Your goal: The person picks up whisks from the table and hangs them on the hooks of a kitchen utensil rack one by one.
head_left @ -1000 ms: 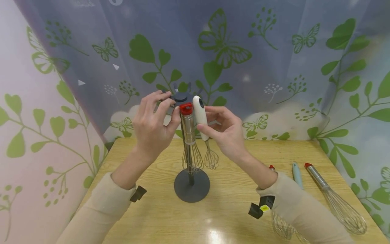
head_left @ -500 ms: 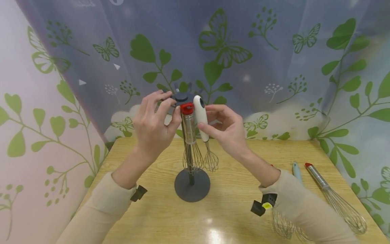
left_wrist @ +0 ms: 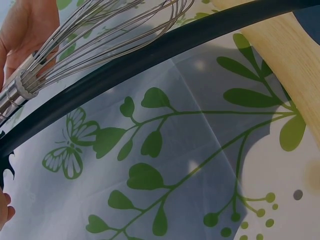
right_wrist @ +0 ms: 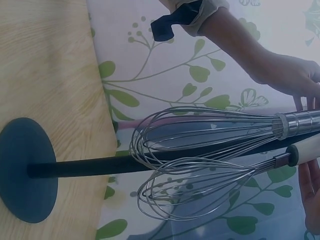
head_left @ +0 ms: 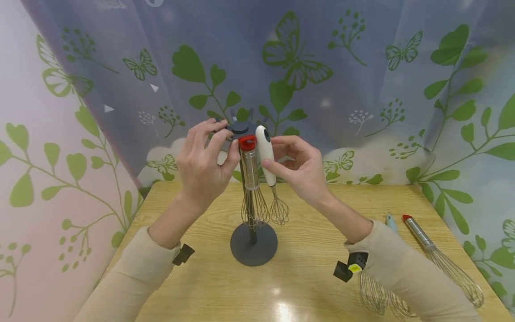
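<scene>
A dark whisk stand (head_left: 254, 252) stands upright on the table. From its top hangs a steel whisk with a red cap (head_left: 250, 167), heading downward along the pole. Beside it, on the right, hangs a smaller whisk with a white handle (head_left: 265, 154); my right hand (head_left: 301, 172) pinches that handle between thumb and fingers. My left hand (head_left: 203, 161) holds the stand's top with bent fingers, its thumb next to the red cap. Both sets of wires (right_wrist: 200, 187) show close together in the right wrist view. The handle tops and hooks are hidden there.
At the table's right lie another red-capped whisk (head_left: 422, 237), a light-blue handle (head_left: 391, 221) and wire heads (head_left: 374, 293) partly under my right sleeve. A patterned curtain (head_left: 346, 98) rises behind the wooden table (head_left: 193, 286).
My right forearm has shifted slightly right, and its sleeve now covers the red tip of a whisk on the table. The left hand and stand look nearly still.
</scene>
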{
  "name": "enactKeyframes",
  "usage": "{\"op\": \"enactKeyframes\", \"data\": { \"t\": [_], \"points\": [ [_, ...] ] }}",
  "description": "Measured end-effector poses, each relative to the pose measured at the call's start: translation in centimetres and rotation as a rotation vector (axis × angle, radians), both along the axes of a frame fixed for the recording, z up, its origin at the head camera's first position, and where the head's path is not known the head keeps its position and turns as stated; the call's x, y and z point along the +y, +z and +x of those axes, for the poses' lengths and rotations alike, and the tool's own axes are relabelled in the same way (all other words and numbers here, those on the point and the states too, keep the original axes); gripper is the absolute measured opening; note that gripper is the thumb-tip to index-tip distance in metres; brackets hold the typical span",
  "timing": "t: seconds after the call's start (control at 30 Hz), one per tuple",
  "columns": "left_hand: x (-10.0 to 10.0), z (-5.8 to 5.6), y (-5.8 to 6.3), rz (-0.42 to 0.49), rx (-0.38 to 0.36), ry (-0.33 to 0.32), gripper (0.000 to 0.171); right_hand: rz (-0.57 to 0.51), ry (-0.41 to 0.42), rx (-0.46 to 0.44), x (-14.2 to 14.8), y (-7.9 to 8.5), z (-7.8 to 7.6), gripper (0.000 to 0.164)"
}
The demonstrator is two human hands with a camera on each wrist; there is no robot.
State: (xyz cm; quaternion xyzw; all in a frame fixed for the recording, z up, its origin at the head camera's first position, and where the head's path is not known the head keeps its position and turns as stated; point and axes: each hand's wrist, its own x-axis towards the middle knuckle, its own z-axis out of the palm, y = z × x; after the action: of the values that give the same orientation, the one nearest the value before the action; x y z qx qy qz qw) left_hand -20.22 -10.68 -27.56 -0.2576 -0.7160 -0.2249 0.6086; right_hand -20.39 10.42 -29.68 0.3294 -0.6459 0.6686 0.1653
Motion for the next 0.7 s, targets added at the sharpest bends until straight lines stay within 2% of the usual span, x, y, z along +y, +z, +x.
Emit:
{"op": "enactKeyframes", "data": {
  "t": [0.33, 0.47, 0.6, 0.7],
  "points": [
    [0.0, 0.1, 0.0, 0.000, -0.004, 0.002, 0.015, -0.038, 0.039, 0.021, 0.3, 0.7, -0.3, 0.034],
    [0.0, 0.1, -0.1, -0.003, -0.006, 0.003, 0.016, -0.053, 0.050, 0.019, 0.5, 1.2, -0.5, 0.024],
    [0.0, 0.1, -0.1, -0.002, -0.004, 0.004, 0.016, -0.053, 0.054, 0.017, 0.7, 1.8, -0.7, 0.031],
    [0.0, 0.1, 0.0, -0.002, -0.001, 0.003, 0.016, -0.040, 0.041, 0.020, 0.8, 2.2, -0.9, 0.027]
  ]
}}
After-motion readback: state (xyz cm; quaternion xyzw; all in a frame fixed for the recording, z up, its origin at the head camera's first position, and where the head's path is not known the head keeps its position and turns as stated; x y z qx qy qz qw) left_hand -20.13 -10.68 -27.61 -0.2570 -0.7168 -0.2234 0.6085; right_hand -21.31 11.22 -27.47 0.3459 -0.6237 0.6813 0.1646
